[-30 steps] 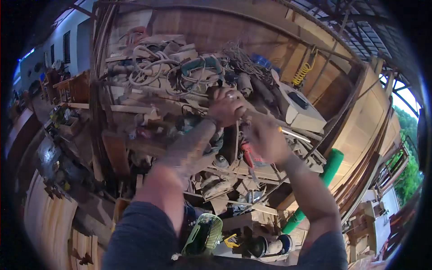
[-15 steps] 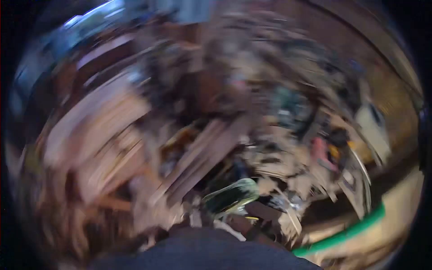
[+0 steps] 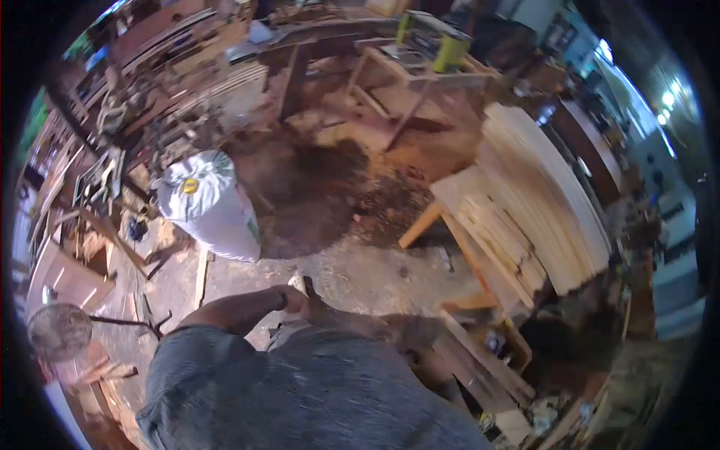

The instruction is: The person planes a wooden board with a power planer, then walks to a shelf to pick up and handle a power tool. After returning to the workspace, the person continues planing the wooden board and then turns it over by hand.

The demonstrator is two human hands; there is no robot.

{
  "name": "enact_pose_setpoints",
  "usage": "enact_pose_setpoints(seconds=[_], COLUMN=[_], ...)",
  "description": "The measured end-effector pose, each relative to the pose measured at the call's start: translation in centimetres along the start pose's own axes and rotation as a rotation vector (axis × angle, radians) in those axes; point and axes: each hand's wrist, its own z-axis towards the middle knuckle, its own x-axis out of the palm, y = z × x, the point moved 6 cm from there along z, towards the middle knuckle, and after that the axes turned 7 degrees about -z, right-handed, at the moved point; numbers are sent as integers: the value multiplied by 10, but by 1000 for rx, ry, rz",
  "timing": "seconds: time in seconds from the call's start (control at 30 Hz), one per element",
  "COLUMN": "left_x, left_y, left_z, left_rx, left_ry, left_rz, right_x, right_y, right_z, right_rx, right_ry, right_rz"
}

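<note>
Maybe a pause: left hand by the shirt, can't tell if gripping. Any walking must miss that white sack.

A sack is standing on the floor, ahead of the person and over to the left, with a small object resting on its top. Nearer, at the person's left side, a stool is sitting. Over on the right, stacked boards are lying on a wooden frame. Scraps are lying between sack and boards, and beyond them a bench is standing.
</note>
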Motion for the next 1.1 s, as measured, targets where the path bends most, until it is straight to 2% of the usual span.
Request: enact_pose_setpoints(seconds=[0.03, 0.1, 0.13, 0.17, 0.23, 0.33, 0.43, 0.5, 0.57, 0.67, 0.77, 0.8, 0.9, 0.97, 1.03, 1.1], left_x=[49, 108, 124, 125, 116, 100, 28, -36, -103, -181, -213, -206, -255, -306, -353, -408], left_y=[74, 145, 176, 195, 199, 281, 320, 321, 314, 344, 404, 433, 483, 526, 553, 584], left_z=[-8, -21, -47, -82, -100, -110, -104, -72, -51, -12, 31, 64, 50, 31, 8, -3], left_rx=[-275, -233, -228, -213, 173, -320, -418, -174, 205, 61, -168, -9, -43, -487, -518, -412], left_ry=[124, 129, 8, -111, 67, 303, 40, -78, -371, -350, -307, -213, -301, -135, -112, -327], left_rz=[-19, -183, -246, -308, 166, -239, -214, -172, 163, -53, -339, -225, -465, -321, -438, -361], right_x=[4, 8, 8, 4, -2, -35, -55, -68, -77, -86, -103, -114, -166, -203, -241, -282], right_y=[11, 38, 51, 62, 83, 112, 105, 99, 88, 66, 49, 48, 63, 85, 120, 158], right_z=[35, 107, 144, 185, 248, 314, 372, 409, 451, 526, 619, 654, 761, 832, 904, 982], right_rx=[-61, -134, -168, -112, 25, 116, 147, 177, 196, 196, 161, 141, 66, 7, -44, -84], right_ry=[53, 144, 182, 219, 295, 303, 251, 237, 241, 298, 371, 392, 458, 488, 497, 467], right_rz=[18, -94, -147, -194, -274, -362, -292, -246, -218, -232, -281, -303, -405, -459, -505, -536])
